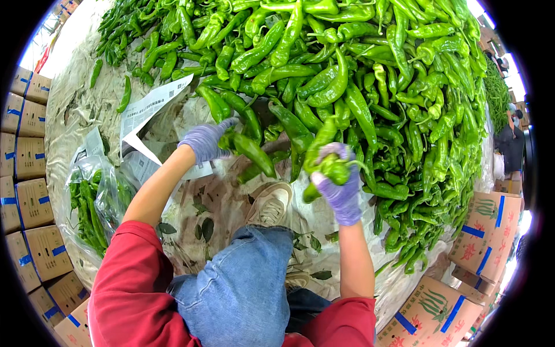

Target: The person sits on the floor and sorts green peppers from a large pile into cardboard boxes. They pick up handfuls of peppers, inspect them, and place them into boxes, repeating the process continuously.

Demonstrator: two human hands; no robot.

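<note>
A large heap of long green peppers (416, 108) fills the upper and right part of the head view. My right hand (340, 182), in a purple glove, is closed around a few green peppers (323, 139) at the heap's near edge. My left hand (206, 141), gloved alike, is to the left with its fingers spread and blurred. A green pepper (253, 154) lies or hangs just right of its fingertips; whether the fingers touch it, I cannot tell. Printed paper sheets (149, 106) lie left of and beneath my left hand.
A clear plastic bag (104, 195) with green peppers stands at the left. Stacked cardboard boxes (34, 160) line the left side, and more taped boxes (485, 234) stand at the lower right. Loose leaves (207, 230) lie on the pale ground sheet around my shoe (271, 204). Other people are at the far right.
</note>
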